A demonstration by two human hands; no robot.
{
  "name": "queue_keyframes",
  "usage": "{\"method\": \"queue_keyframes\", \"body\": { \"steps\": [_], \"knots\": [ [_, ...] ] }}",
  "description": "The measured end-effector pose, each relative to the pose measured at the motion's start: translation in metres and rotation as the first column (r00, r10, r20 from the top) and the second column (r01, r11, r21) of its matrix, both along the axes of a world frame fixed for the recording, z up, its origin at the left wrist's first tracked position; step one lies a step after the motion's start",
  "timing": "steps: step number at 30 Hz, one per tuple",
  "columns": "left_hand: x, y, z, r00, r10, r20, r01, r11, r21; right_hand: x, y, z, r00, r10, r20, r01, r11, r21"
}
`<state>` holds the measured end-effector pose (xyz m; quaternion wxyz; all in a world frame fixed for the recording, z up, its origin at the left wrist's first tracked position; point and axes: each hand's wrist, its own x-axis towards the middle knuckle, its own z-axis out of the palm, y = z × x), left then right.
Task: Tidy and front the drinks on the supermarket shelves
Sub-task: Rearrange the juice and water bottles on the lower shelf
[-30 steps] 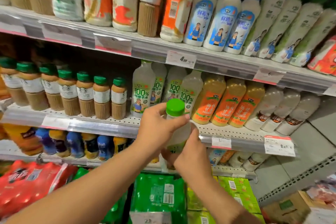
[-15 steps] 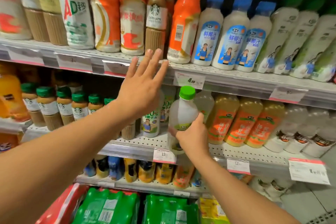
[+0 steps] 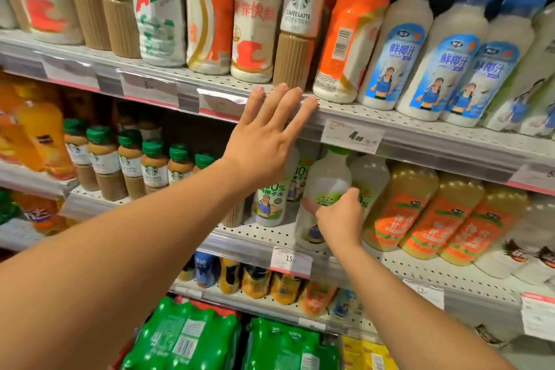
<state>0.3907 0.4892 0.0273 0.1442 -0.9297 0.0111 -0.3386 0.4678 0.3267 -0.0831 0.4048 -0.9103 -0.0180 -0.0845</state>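
Even, warm overhead store lighting; shelf (image 3: 420, 141) fronts were bright while recesses behind the bottles fell into shadow. Wide-angle distortion bowed the shelf lines. Motion blur softened labels toward the left and right edges; central labels stayed legible.

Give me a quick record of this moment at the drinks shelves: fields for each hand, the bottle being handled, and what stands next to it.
left hand: left hand open, fingers straight, reaching up at the front edge of the upper metal shelf
right hand: right hand grips the pale green-capped coconut water bottle around its middle
bottle state: at the front of the middle perforated shelf, tilted slightly, label partly hidden
left neighbour: matching coconut water bottle, label facing out
right neighbours: yellow juice bottles with orange labels
above: brown caffe latte bottle
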Motion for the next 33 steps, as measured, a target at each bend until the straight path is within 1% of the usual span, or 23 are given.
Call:
{"method": "queue_keyframes", "body": {
  "steps": [2,5,8,10,16,19,24,27,30,33],
  "knots": [
    [0.004,0.000,-0.004,0.999,0.021,0.025,-0.022,1.000,0.021,0.001,0.003,-0.001,1.000,-0.007,-0.001,0.007,1.000,0.017],
    [0.007,-0.002,-0.009,0.997,0.017,0.080,-0.019,1.000,0.025,0.000,0.003,-0.006,0.999,0.036,-0.004,-0.036,0.999,0.017],
    [0.009,-0.003,-0.010,0.993,-0.016,0.113,0.017,1.000,-0.006,-0.006,-0.004,-0.022,0.995,0.068,-0.071,-0.065,0.997,0.037],
    [0.009,-0.003,-0.011,0.992,-0.026,0.126,0.029,0.999,-0.017,-0.009,-0.009,-0.035,0.990,0.086,-0.108,-0.085,0.996,0.014],
    [0.012,-0.001,-0.013,0.994,0.004,0.105,-0.005,1.000,0.007,-0.002,0.003,-0.047,0.992,0.093,-0.080,-0.097,0.994,-0.049],
    [0.011,-0.001,-0.013,0.996,0.019,0.091,-0.020,1.000,0.011,0.004,0.011,-0.049,0.995,0.089,-0.037,-0.090,0.995,-0.047],
    [0.013,0.000,-0.014,0.997,0.017,0.080,-0.019,1.000,0.021,0.010,0.015,-0.057,0.997,0.072,-0.013,-0.072,0.997,-0.016],
    [0.015,0.001,-0.016,0.996,0.001,0.090,-0.004,0.999,0.033,0.012,0.016,-0.056,0.997,0.074,-0.034,-0.075,0.997,-0.035],
    [0.017,0.003,-0.016,0.995,-0.014,0.095,0.012,1.000,0.023,0.005,0.008,-0.053,0.991,0.111,-0.080,-0.118,0.989,-0.089],
    [0.017,0.003,-0.018,0.997,-0.009,0.077,0.010,1.000,-0.008,-0.020,-0.027,-0.057,0.979,0.197,-0.040,-0.201,0.967,-0.159]
  ]
}}
